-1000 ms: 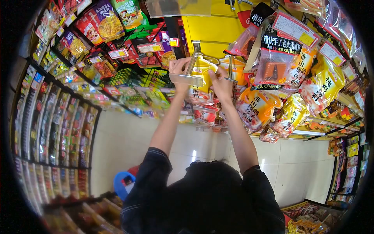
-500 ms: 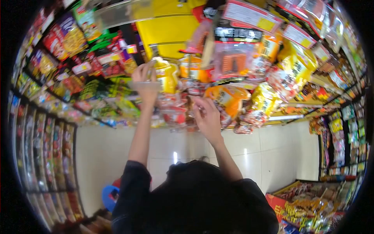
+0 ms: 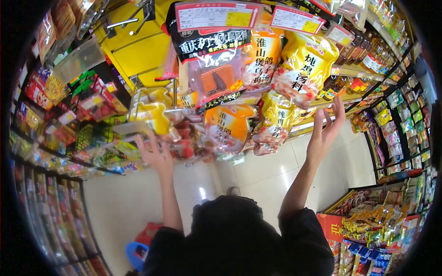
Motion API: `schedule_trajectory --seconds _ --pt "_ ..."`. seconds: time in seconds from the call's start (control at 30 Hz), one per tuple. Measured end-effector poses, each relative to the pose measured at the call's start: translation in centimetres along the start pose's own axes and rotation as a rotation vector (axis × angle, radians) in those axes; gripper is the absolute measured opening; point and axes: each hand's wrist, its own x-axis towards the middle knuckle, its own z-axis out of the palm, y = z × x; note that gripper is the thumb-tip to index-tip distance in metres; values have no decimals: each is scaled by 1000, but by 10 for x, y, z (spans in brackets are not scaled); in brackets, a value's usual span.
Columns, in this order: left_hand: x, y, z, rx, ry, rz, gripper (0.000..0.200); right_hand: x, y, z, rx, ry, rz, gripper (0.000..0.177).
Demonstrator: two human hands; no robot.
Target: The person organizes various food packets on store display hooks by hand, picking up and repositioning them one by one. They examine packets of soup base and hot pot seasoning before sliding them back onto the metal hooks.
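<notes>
Nearest, dark sleeves (image 3: 304,230) up from bottom edge, blue basket (image 3: 137,255) on floor by left elbow. Left hand (image 3: 156,154) wide open, fingers spread, empty, just under yellow packet (image 3: 154,117) hanging w/ others on metal hook (image 3: 174,96); touching or not, can't tell. Right hand (image 3: 326,131) open too, fingers splayed, nothing in it, near soup packs (image 3: 276,119) but apart. Further back: black-topped clear bag (image 3: 212,55) w/ price tags (image 3: 214,16) above, yellow panel (image 3: 138,50), snack shelves (image 3: 400,129) far right.
</notes>
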Motion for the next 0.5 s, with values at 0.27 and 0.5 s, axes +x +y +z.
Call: schedule_trajectory --seconds 0.27,0.5 --pt "23 1 8 59 -161 16 68 52 21 23 38 -197 126 73" --pt "25 11 2 55 -121 27 64 60 22 15 372 -163 186 59"
